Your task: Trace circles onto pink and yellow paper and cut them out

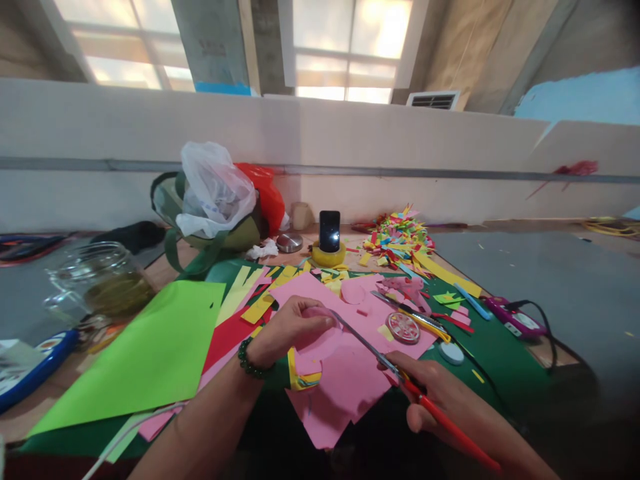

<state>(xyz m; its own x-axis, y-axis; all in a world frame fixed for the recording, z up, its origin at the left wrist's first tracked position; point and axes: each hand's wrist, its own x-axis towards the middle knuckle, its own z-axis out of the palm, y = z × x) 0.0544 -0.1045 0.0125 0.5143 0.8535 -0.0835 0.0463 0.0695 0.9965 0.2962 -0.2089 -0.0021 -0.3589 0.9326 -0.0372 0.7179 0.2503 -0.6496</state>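
My left hand (pixel 295 327), with a dark green bead bracelet (pixel 254 359) at the wrist, pinches a small piece of pink paper (pixel 316 312) between thumb and fingers. In my right hand (pixel 435 387) lies a long, thin metal tool with a red handle (pixel 450 427); its exact kind is unclear. The tool's tip reaches the paper by my left fingertips. Below both hands are cut pink sheets (pixel 350 380). A round patterned disc (pixel 403 328), a pink glue gun (pixel 407 291) and a black-and-yellow cutter (pixel 423 321) lie beyond my right hand.
A green paper sheet (pixel 145 353) and a glass jug (pixel 105 287) are on the left. At the back stand a bag (pixel 220 247), a phone (pixel 329 231) on a yellow tape roll (pixel 329 256), and a heap of paper scraps (pixel 403 233). A purple device (pixel 515 319) with a cable lies right.
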